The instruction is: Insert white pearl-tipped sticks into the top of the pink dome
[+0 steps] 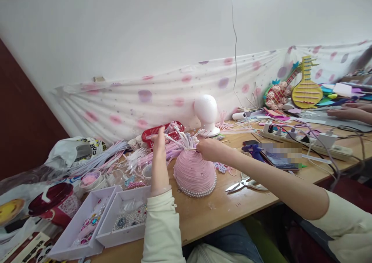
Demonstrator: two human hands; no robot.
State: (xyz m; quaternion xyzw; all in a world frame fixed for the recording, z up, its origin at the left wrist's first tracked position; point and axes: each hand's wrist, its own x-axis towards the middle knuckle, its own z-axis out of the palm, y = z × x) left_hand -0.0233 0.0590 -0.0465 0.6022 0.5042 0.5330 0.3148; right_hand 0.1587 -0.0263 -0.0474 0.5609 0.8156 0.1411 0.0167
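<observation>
A pink, dome-shaped cap (195, 173) wound in cord stands on the table, with a row of pearl beads round its bottom edge. White, pearl-tipped strands (186, 139) rise from its top. Raised at the cap's upper left, my left hand (159, 142) is closed on a white pearl strand that runs toward the top. My right hand (209, 149) is closed against the cap's upper right, by the base of the strands. Its fingertips are hidden, so what they grip cannot be made out.
White foam head (206, 111) and red basket (149, 133) stand behind. Scissors (245, 183), a blue glue gun (254, 151), a phone (279, 156) and a power strip (308, 142) lie right. Bead trays (87, 220) are left. Another person's hand (351, 113) is far right.
</observation>
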